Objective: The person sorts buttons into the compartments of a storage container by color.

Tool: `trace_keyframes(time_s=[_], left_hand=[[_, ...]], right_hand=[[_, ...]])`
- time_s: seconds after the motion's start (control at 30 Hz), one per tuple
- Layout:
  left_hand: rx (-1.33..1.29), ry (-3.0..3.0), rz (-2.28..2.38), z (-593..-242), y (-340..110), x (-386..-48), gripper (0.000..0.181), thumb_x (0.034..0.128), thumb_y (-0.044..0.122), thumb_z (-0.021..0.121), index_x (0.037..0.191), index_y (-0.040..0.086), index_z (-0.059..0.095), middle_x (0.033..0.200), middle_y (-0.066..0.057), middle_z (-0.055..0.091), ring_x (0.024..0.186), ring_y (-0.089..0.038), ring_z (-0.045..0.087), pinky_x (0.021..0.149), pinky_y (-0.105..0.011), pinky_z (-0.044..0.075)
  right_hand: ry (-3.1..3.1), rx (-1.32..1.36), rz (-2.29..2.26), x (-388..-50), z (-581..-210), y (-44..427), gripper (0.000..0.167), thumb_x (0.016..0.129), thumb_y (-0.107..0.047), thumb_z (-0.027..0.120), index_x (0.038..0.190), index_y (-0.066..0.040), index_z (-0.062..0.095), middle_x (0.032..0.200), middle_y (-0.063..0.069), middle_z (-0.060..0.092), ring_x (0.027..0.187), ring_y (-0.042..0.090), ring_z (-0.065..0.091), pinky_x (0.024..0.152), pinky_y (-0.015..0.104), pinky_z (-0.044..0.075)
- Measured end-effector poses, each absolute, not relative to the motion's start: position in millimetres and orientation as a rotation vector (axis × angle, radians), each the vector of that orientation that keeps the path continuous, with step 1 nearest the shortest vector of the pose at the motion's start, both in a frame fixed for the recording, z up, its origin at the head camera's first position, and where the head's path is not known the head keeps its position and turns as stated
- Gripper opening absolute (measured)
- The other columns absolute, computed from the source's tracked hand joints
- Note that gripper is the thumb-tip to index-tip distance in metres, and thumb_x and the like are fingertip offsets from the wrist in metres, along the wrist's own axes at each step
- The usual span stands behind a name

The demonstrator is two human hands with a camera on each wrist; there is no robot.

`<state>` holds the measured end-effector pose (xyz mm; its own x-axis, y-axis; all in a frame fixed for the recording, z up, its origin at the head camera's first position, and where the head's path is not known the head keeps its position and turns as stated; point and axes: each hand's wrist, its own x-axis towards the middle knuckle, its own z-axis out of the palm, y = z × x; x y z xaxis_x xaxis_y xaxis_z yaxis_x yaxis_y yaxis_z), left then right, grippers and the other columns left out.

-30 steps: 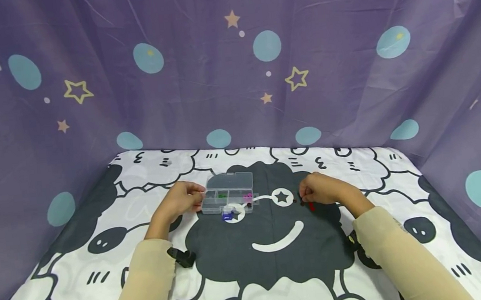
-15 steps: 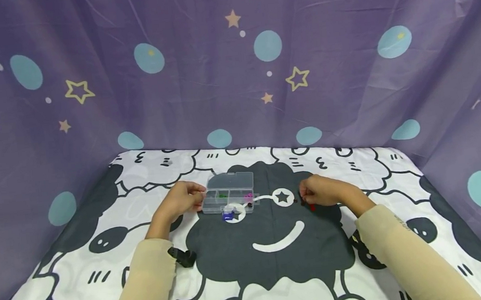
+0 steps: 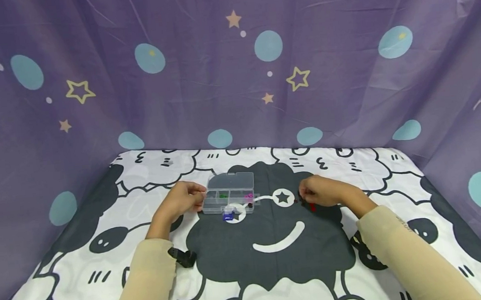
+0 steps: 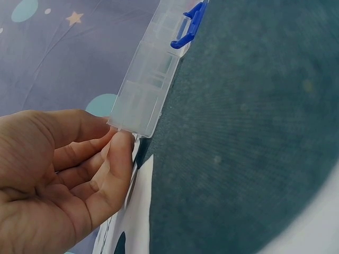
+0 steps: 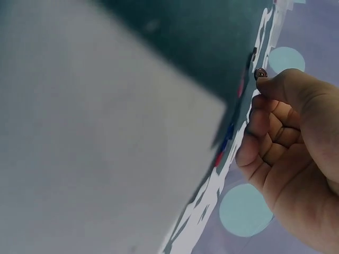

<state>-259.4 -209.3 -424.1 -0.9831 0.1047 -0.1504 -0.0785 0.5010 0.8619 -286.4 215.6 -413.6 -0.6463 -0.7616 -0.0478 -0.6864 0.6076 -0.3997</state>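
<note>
A clear compartment box [image 3: 238,181] [image 4: 139,106] stands with its lid raised at the back. Green pieces [image 3: 223,195] and pink pieces [image 3: 249,196] lie in separate compartments, and a blue latch [image 3: 228,216] [image 4: 189,27] is at the front. My left hand [image 3: 180,201] [image 4: 69,164] grips the box's left end between thumb and fingers. To the right of the box, my right hand [image 3: 324,190] [image 5: 299,132] is low over the cloth, pinching a small dark round piece, like a button [image 5: 260,74], at its fingertips. Beside it lie red pieces [image 3: 313,207].
Small dark pieces [image 3: 296,201] lie on the patterned cloth [image 3: 278,272] left of my right hand. In the right wrist view, blue pieces [image 5: 228,136] are also on the cloth. A purple curtain [image 3: 218,99] hangs behind and at both sides.
My right forearm has shifted slightly to the right, its hand staying by the red pieces. The left hand and the box have kept their places.
</note>
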Motion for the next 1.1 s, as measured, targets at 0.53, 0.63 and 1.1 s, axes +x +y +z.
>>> trace_keyframes(time_s=[0.53, 0.63, 1.1], left_hand=[[0.018, 2.556, 1.483, -425, -208, -260, 0.028, 0.1020, 0.007, 0.061, 0.127, -0.006, 0.065, 0.101, -0.016, 0.066, 0.075, -0.017, 0.068, 0.068, -0.031, 0.062], [0.020, 2.555, 1.482, -425, -208, -260, 0.029, 0.1021, 0.007, 0.061, 0.127, -0.006, 0.065, 0.101, -0.016, 0.066, 0.075, -0.017, 0.068, 0.068, -0.031, 0.062], [0.025, 2.555, 1.483, -423, -209, -259, 0.029, 0.1020, 0.007, 0.061, 0.127, -0.006, 0.064, 0.099, -0.016, 0.066, 0.074, -0.016, 0.067, 0.067, -0.030, 0.062]], right_hand=[[2.653, -1.294, -0.568, -286, -407, 193, 0.013, 0.095, 0.001, 0.061, 0.086, -0.008, 0.064, 0.072, -0.010, 0.054, 0.061, 0.002, 0.047, 0.060, 0.024, 0.043], [2.663, -1.299, -0.568, -286, -404, 187, 0.012, 0.096, 0.000, 0.060, 0.088, -0.007, 0.066, 0.072, -0.010, 0.055, 0.061, 0.003, 0.047, 0.060, 0.025, 0.044], [2.614, -1.283, -0.610, -284, -394, 154, 0.019, 0.098, 0.001, 0.055, 0.086, -0.011, 0.062, 0.076, -0.005, 0.050, 0.059, 0.005, 0.040, 0.058, 0.023, 0.037]])
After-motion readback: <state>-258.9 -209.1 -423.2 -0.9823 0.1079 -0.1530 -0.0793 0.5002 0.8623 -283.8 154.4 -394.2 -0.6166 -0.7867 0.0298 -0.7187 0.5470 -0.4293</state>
